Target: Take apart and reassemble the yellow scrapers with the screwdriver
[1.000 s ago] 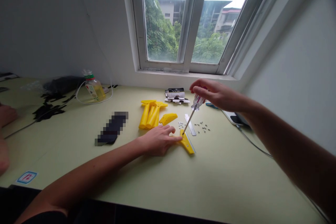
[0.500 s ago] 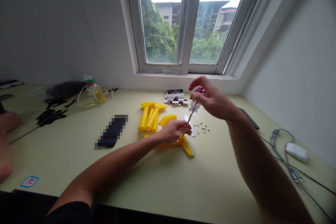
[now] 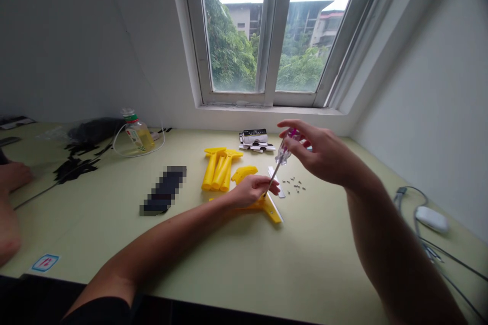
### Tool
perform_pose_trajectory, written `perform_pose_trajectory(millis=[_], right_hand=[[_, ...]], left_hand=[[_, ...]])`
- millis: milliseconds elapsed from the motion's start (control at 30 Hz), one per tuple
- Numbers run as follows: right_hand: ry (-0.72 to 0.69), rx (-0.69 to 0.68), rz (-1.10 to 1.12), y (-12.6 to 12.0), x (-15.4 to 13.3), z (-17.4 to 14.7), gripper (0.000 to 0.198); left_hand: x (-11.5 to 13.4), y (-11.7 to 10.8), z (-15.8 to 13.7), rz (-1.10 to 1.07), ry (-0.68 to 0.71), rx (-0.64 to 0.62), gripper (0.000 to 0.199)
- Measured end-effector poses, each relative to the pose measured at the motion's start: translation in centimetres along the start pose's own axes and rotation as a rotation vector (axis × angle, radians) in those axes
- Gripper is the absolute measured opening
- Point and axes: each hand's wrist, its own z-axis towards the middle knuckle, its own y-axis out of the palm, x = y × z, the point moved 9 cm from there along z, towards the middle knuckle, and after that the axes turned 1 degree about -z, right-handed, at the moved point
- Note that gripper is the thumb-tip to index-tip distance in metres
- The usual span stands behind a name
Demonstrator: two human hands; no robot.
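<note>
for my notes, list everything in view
T-shaped plastic scraper: 1, yellow, centre
Clear-handled metal screwdriver: 1, silver-shafted, centre
T-headed plastic handles, curved piece: several, yellow, behind
Metal strip, small screws: several, silver, right
Cardboard boxes: several, black-white, back
Plastic bottle: 1, clear, left
Crumpled bag: 1, black, left
Pixelated slab: 1, dark, left
Rounded case, cables: several, white-grey, mostly right
Window: 1, grey-framed, back
Table: 1, pale-green, beneath
Co-worker's hand: 1, bare, left
Left grip, right grip: 2, bare, at screwdriver

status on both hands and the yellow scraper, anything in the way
Right hand on screwdriver, left hand by its shaft. Tip at scraper head. Loose screws nearby, apart from scraper.
</note>
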Motion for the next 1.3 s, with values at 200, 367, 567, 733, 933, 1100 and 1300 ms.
perform_pose_trajectory(millis=[200,367,567,733,933,1100,1300], right_hand=[[0.013,0.097,-0.01,0.4,-0.2,0.2,0.038],[-0.051,0.112,0.221,1.3,-0.6,0.5,0.039],[-0.104,0.246,0.102,0.9,-1.5,0.4,0.037],[-0.115,0.257,0.056,0.6,-1.2,0.3,0.035],[-0.065,0.299,0.092,0.4,-0.6,0.3,0.03],[-0.082,0.298,0.114,0.7,-0.5,0.4,0.037],[-0.051,0.337,0.098,0.0,-0.2,0.3,0.027]], left_hand=[[-0.3,-0.9,-0.2,-0.031,-0.021,0.102,0.029],[-0.3,-1.0,-0.3,-0.075,-0.051,0.148,0.031],[0.2,-0.3,-0.3,-0.137,-0.05,0.043,0.035],[-0.4,-0.2,-0.2,-0.193,-0.035,0.04,0.04],[-1.5,-0.9,-0.2,-0.205,-0.072,0.155,0.04],[-0.8,-1.0,-0.2,-0.167,-0.026,0.144,0.044],[-0.9,-0.9,-0.2,-0.199,-0.006,0.154,0.041]])
